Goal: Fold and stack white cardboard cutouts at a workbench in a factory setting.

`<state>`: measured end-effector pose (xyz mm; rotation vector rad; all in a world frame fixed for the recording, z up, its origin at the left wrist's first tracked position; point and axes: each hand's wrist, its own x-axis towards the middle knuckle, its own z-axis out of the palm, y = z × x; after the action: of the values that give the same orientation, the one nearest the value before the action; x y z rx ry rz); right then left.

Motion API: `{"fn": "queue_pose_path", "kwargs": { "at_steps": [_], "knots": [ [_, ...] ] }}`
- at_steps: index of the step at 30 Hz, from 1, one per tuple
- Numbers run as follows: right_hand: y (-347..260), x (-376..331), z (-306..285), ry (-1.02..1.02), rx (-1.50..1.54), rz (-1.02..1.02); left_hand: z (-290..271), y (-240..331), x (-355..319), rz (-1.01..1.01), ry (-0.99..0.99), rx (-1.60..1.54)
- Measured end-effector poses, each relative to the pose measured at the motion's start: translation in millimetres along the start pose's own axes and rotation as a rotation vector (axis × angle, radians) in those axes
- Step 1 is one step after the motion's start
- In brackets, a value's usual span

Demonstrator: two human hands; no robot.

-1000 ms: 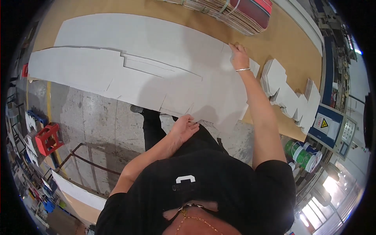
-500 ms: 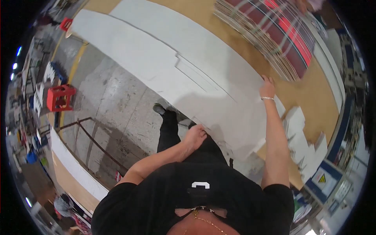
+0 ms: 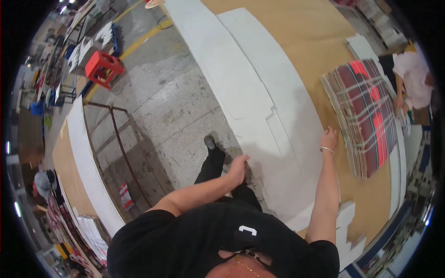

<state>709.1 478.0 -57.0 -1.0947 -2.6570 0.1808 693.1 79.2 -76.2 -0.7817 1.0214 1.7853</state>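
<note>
Long white cardboard sheets [image 3: 287,139] lie partly overlapping on the table in front of me, with a stepped cut edge and thin lines running along them. At their near left edge is my left hand [image 3: 238,169], fingers curled closed on the border of the white sheet. Across the sheet, my right hand [image 3: 329,137], with a bracelet at the wrist, is closed on the right edge. The undersides of both grips are hidden.
A strapped stack of printed cardboard [image 3: 359,118] stands on the brown tabletop [image 3: 320,41] at right, with another person [image 3: 412,74] beyond. White notched pieces [image 3: 345,227] lie near my right arm. On the left are a red stool [image 3: 104,68] and a rusty metal frame [image 3: 121,148].
The view has turned, so the table and sheets run more steeply away from me. The strapped stack now appears lower and farther right. Both hands remain at the sheet's edges.
</note>
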Motion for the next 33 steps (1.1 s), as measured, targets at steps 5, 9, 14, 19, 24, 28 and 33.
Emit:
{"fn": "queue_pose_path", "kwargs": {
  "at_steps": [5,9,14,19,24,28,33],
  "knots": [
    [-57,26,21,-0.125,0.063,0.014,16,95,32,0.273,0.091,-0.078],
    [-79,25,26,-0.181,0.025,0.065,15,97,23,0.433,0.061,-0.065],
    [-106,84,45,0.015,0.077,0.006,24,145,34,0.321,0.004,-0.090],
    [-162,102,53,-0.191,0.042,0.063,20,194,58,0.252,0.126,-0.101],
    [-179,102,63,-0.086,0.062,0.053,20,206,51,0.191,0.123,-0.054],
    [-208,162,86,0.034,0.024,-0.103,5,266,94,0.298,0.145,-0.019],
    [-259,186,101,-0.120,0.027,0.002,32,356,113,0.642,0.165,0.061]
  ]
}}
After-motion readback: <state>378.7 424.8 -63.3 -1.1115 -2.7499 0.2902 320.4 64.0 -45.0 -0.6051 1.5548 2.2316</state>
